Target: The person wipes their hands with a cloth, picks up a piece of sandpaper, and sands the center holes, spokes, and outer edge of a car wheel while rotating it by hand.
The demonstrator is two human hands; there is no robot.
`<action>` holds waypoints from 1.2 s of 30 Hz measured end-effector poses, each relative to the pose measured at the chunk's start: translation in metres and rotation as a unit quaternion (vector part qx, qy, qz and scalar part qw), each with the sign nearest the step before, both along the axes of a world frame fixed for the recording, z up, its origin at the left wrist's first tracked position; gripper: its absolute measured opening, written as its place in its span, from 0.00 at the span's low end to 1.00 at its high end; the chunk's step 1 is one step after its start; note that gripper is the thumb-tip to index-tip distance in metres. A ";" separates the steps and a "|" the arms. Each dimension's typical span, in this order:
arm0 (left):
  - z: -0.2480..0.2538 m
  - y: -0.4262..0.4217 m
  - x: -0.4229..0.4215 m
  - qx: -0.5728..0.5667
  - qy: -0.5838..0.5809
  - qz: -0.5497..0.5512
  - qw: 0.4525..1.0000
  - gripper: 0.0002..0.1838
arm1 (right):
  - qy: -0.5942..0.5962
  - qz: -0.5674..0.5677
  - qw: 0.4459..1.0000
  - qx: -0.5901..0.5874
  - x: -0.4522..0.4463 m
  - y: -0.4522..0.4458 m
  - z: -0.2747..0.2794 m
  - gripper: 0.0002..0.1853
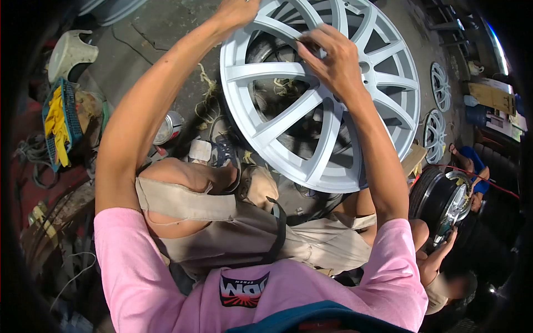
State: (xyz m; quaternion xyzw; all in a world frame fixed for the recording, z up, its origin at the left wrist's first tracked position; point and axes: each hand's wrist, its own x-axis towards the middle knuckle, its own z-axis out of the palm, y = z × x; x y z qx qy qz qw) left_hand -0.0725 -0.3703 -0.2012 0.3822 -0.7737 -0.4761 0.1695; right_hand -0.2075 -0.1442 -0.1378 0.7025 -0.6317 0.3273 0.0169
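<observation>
A large silver-grey alloy wheel rim (288, 114) with several spokes lies tilted in front of my knees. Near its upper left edge is my left hand (237, 12); the top of the picture cuts off its fingers, so its grip does not show. My right hand (333, 55) is over the spokes left of the hub, its fingers curled in and pinched together. Whatever is between those fingertips, if anything, is too small and blurred to make out. Through the gaps between the spokes, dark floor and stringy scraps are visible.
On the left are a pale plastic stool (71, 55), a blue basket (68, 119) with a yellow cloth (56, 125), and a tin can (169, 127). To the right, another person (436, 272) handles a wheel (438, 200). Smaller wheel covers (436, 136) lie behind it.
</observation>
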 end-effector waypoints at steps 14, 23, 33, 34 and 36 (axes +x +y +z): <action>-0.005 0.002 0.004 0.054 0.084 0.014 0.995 0.24 | 0.044 0.018 0.998 -0.044 0.009 -0.015 -0.001 0.11; -0.007 0.001 0.003 0.068 0.081 0.012 0.994 0.23 | 0.103 0.045 0.989 -0.091 0.019 -0.041 -0.007 0.14; -0.008 0.002 0.002 0.078 0.093 0.014 0.993 0.23 | 0.096 0.092 0.987 -0.085 0.023 -0.053 0.000 0.12; -0.008 0.003 0.003 0.092 0.092 0.019 0.991 0.23 | 0.101 0.087 0.989 -0.067 0.022 -0.052 0.001 0.12; -0.005 0.004 0.003 0.091 0.102 0.030 0.990 0.23 | 0.094 0.055 0.993 -0.050 0.014 -0.037 -0.002 0.13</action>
